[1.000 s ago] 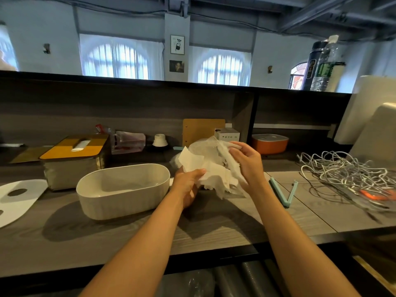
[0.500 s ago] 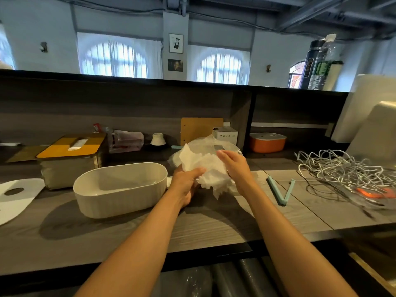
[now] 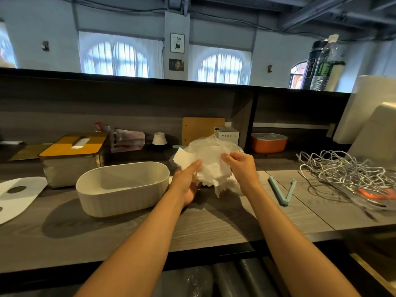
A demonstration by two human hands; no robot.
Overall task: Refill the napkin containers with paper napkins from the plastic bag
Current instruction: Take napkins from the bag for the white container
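Both grips hold the napkins (image 3: 211, 166): left hand (image 3: 186, 181) supports beneath, right hand (image 3: 241, 168) pinches above, just beside the empty white container (image 3: 123, 188), presumably for loading.

bench (image 3: 214, 228): grey wood-grain top, dark raised back
left edge: white lid (image 3: 17, 196) with holes
left rear: napkin box (image 3: 70, 159) under a yellow lid
centre: open white oval container (image 3: 123, 188)
right: pale blue clip (image 3: 282, 191), opened in a V
far right: tangle of white cables (image 3: 342, 170)
rear recess: orange container (image 3: 269, 142)
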